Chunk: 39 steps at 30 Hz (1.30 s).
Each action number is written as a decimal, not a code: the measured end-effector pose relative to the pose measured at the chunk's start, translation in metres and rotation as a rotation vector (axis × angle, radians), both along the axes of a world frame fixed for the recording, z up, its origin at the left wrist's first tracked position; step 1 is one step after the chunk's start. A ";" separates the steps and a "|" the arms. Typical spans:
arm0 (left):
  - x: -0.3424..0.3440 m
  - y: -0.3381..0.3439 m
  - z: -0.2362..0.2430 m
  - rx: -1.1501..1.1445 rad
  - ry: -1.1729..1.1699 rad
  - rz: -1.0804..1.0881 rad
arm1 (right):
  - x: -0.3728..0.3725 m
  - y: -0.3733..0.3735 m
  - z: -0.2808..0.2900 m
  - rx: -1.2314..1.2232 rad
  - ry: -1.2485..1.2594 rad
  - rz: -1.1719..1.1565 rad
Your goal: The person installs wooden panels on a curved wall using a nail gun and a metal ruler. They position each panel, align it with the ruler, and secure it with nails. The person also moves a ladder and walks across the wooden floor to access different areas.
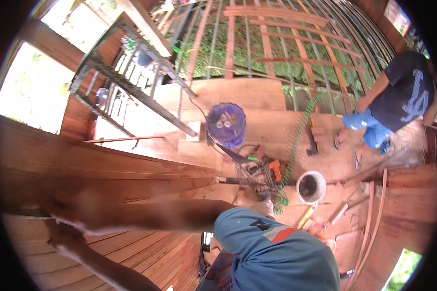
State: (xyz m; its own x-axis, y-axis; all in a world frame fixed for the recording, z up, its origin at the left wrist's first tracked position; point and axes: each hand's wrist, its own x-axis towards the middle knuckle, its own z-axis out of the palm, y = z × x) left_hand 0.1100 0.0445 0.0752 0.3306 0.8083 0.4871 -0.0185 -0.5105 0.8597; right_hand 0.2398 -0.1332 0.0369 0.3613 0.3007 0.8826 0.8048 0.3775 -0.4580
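Both my arms stretch to the left, toward a wall of reddish wooden planks. My right hand, at the end of the arm from the blue sleeve, is smeared by motion, so its fingers cannot be read. Just below it, my left hand is closed close to the planks. A thin pale edge shows between the hands, but I cannot make out what it belongs to. Above my right arm runs a wide wooden board.
A purple bucket, a white bucket and an orange-and-black tool are on the plank floor. A green coiled hose crosses it. Beyond lie open floor joists. A person stands right; a ladder-like frame leans left.
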 end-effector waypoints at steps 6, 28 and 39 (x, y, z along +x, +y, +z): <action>-0.001 -0.051 0.003 0.607 0.382 0.339 | 0.000 0.015 0.005 0.125 -0.074 0.185; 0.030 -0.081 0.030 0.037 -0.358 -0.202 | -0.009 -0.001 0.037 -0.209 -0.098 -0.044; 0.031 -0.084 0.032 -0.013 -0.388 -0.144 | -0.004 0.014 0.029 -0.009 -0.089 0.057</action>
